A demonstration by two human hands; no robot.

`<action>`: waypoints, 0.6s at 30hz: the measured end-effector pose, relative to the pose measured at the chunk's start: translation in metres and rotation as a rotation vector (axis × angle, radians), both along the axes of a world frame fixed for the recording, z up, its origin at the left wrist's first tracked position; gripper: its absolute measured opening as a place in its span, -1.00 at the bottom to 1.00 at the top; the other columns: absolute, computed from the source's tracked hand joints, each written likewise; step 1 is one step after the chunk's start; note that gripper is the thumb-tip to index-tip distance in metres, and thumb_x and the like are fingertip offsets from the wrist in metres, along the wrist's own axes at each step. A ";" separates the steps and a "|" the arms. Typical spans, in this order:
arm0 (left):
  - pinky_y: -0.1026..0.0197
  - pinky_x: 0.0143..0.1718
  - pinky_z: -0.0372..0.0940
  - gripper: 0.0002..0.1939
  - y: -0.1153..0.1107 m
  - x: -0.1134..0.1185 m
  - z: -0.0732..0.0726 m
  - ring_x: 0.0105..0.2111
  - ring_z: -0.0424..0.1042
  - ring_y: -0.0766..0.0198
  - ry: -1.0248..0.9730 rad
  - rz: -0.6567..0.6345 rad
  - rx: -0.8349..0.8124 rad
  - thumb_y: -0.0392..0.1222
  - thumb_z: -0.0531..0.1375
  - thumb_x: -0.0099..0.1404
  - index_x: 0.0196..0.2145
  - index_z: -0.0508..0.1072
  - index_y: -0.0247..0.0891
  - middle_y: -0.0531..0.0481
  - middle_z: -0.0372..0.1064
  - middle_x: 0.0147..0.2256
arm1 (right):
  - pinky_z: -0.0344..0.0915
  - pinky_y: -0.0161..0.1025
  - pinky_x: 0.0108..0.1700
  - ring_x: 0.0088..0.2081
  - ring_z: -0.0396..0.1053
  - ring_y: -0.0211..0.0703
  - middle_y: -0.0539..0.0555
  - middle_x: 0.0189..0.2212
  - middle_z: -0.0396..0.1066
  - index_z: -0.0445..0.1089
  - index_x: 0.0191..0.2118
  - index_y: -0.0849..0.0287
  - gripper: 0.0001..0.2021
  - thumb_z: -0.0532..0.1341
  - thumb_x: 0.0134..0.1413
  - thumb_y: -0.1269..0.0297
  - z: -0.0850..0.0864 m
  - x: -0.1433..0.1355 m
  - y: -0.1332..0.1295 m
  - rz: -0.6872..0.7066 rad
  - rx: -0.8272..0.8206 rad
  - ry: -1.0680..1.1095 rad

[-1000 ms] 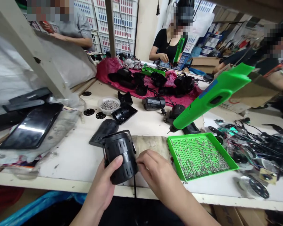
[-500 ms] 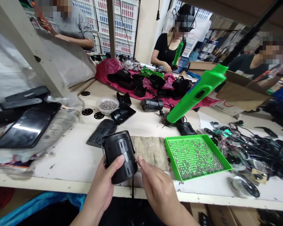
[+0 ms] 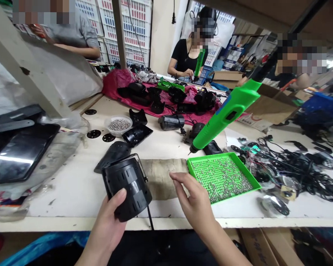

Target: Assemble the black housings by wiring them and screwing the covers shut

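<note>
My left hand (image 3: pixel 111 218) grips a black plastic lamp-like housing (image 3: pixel 130 186), rounded and slotted, with the thumb on its side. A thin bracket stands out from its upper right edge, and a black cord hangs below it. To the right of the housing, my right hand (image 3: pixel 195 199) is raised, apart from it, thumb and forefinger tips pinched close together. Whatever is between them, if anything, is too small to make out. Above that hand a green electric screwdriver (image 3: pixel 224 114) hangs at a slant, its bit pointing down. A green tray (image 3: pixel 189 166) of small screws lies beside the hand.
A white bowl (image 3: pixel 107 127) of small metal parts stands behind black shell pieces (image 3: pixel 138 135). Wires and clear round parts (image 3: pixel 276 205) crowd the right side. A dark flat panel (image 3: pixel 24 153) lies left. Co-workers (image 3: pixel 183 59) work across the bench.
My right hand has moved away from the housing, up and to the right. My left hand has tilted the housing. The whole view has shifted, and the screwdriver's bit is now in plain sight.
</note>
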State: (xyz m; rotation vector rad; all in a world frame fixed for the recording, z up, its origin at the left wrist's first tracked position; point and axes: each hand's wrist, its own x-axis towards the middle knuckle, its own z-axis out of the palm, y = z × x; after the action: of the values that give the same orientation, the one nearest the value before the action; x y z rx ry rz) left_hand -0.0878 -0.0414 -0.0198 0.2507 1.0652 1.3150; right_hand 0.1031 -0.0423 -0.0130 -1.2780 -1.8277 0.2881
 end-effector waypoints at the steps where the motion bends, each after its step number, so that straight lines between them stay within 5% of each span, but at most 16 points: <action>1: -0.01 -0.04 0.42 -0.30 0.000 -0.001 -0.001 0.02 0.42 -0.11 -0.002 -0.005 -0.001 -0.21 0.39 -0.09 0.08 0.44 -0.11 -0.01 0.55 -0.10 | 0.46 -0.23 -0.13 -0.16 0.49 -0.15 0.10 -0.24 0.50 0.39 -0.05 0.12 -0.72 0.08 0.22 0.55 0.000 0.000 0.000 0.009 -0.019 0.016; 6: 0.08 -0.06 0.43 -0.29 -0.001 -0.002 -0.006 0.04 0.41 -0.09 0.027 -0.007 0.002 -0.21 0.41 -0.13 0.06 0.46 -0.13 -0.01 0.55 -0.10 | 0.44 -0.24 -0.10 -0.14 0.46 -0.17 0.07 -0.21 0.47 0.38 -0.04 0.07 -0.70 0.08 0.22 0.55 -0.001 -0.005 -0.011 0.068 -0.075 0.031; 8: 0.10 -0.07 0.43 -0.31 -0.001 -0.002 -0.006 0.05 0.40 -0.08 0.045 -0.007 0.003 -0.20 0.41 -0.10 0.06 0.46 -0.13 -0.01 0.56 -0.10 | 0.39 -0.13 0.04 0.03 0.38 -0.09 0.13 -0.06 0.39 0.31 0.07 0.02 -0.66 0.10 0.23 0.49 0.003 0.002 -0.012 -0.026 0.031 0.049; 11: 0.04 -0.06 0.43 -0.25 -0.001 -0.002 -0.005 0.05 0.41 -0.14 0.061 -0.030 -0.007 -0.16 0.44 -0.15 0.07 0.45 -0.13 -0.04 0.56 -0.11 | 0.11 0.15 0.26 0.31 0.01 0.08 0.22 0.25 0.04 0.05 0.28 0.01 -0.52 0.10 0.28 0.24 0.021 0.027 0.003 -0.265 0.205 0.192; 13: 0.02 -0.05 0.43 -0.21 -0.002 0.003 -0.001 0.06 0.39 -0.17 0.074 -0.060 -0.008 -0.12 0.45 -0.16 0.09 0.43 -0.14 -0.05 0.56 -0.10 | 0.06 0.16 0.27 0.32 0.00 0.08 0.24 0.30 -0.02 -0.05 0.31 0.04 -0.48 -0.04 0.33 0.01 0.039 0.042 0.026 -0.281 0.161 0.360; 16: 0.02 -0.06 0.43 -0.16 -0.004 0.015 0.007 0.07 0.38 -0.16 0.086 -0.148 -0.059 -0.05 0.46 -0.16 0.12 0.39 -0.11 -0.05 0.54 -0.06 | 0.36 -0.03 -0.03 -0.01 0.39 0.00 0.24 -0.08 0.41 0.25 0.09 0.15 -0.40 -0.24 0.30 -0.18 0.063 0.051 0.066 -0.077 -0.092 0.572; 18: -0.02 -0.07 0.43 -0.10 -0.004 0.024 0.011 0.03 0.42 -0.16 0.079 -0.227 -0.159 0.00 0.48 -0.18 0.15 0.35 -0.06 -0.05 0.54 -0.07 | 0.35 -0.17 -0.33 -0.29 0.44 -0.07 0.16 -0.33 0.44 0.32 -0.09 0.18 -0.36 -0.20 0.23 -0.28 0.073 0.046 0.083 -0.014 -0.157 0.706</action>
State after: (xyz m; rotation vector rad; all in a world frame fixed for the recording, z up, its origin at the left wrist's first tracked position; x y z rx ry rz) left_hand -0.0638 -0.0449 -0.0092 0.2974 1.1659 1.0193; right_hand 0.1487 0.0406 0.0598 -1.0994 -1.2063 0.7781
